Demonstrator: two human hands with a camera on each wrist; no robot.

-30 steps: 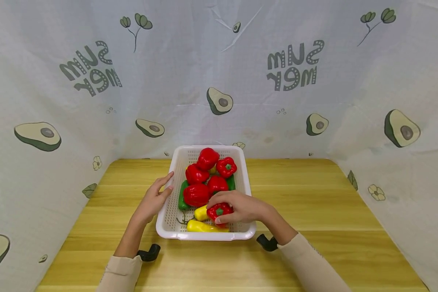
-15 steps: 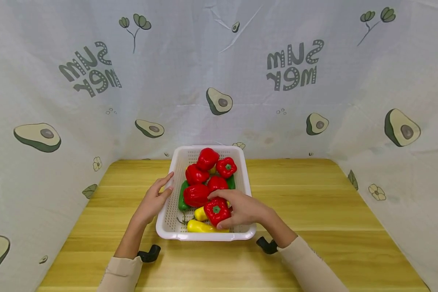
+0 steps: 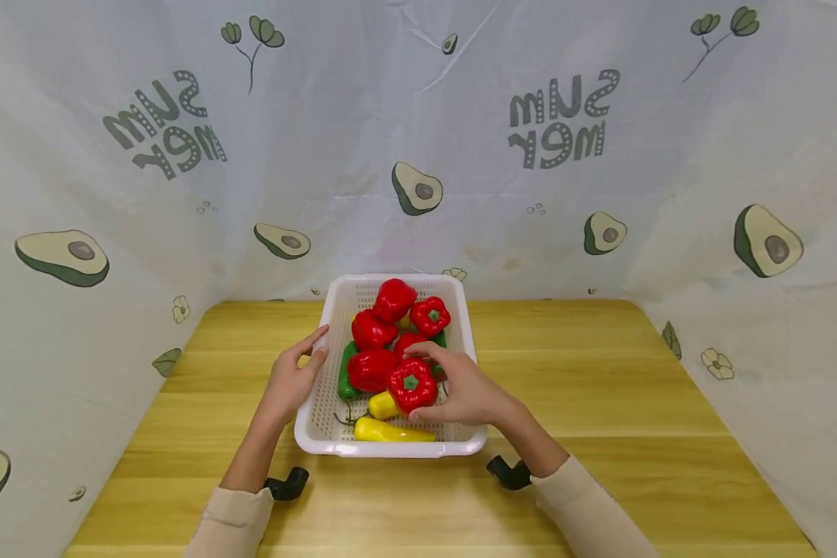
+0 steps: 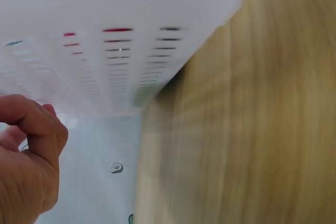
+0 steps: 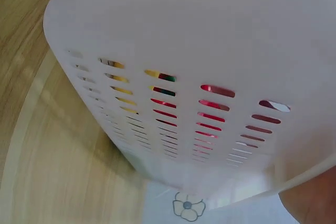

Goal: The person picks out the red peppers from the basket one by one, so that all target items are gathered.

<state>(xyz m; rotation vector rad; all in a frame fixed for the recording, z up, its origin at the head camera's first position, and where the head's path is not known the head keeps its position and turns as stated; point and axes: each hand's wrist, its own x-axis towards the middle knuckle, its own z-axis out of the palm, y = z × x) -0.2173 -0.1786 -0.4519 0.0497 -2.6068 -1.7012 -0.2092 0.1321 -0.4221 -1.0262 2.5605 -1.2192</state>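
My right hand (image 3: 460, 389) grips a glossy red bell pepper (image 3: 411, 385), fingers over its far side and thumb at its near side; the green stem faces up. It is held over the front part of a white plastic basket (image 3: 390, 449). At the basket's left rim, my left hand (image 3: 289, 385) holds on with forefinger and thumb; the left wrist view shows curled fingers (image 4: 44, 129) against the slotted wall. Several more red bell peppers (image 3: 373, 370) lie in the basket, with a green pepper (image 3: 347, 372) at the left and a long yellow pepper (image 3: 394, 431) in front.
The basket stands on a wood-grain table (image 3: 565, 372), near its back edge. Behind hangs a white cloth (image 3: 363, 116) printed with avocados. A black strap end (image 3: 289, 483) shows at the left wrist, another black strap end (image 3: 509, 471) at the right.
My right hand has shifted the bell pepper a little up and away toward the middle of the basket, its stem turning more upward. The left hand stays at the rim.
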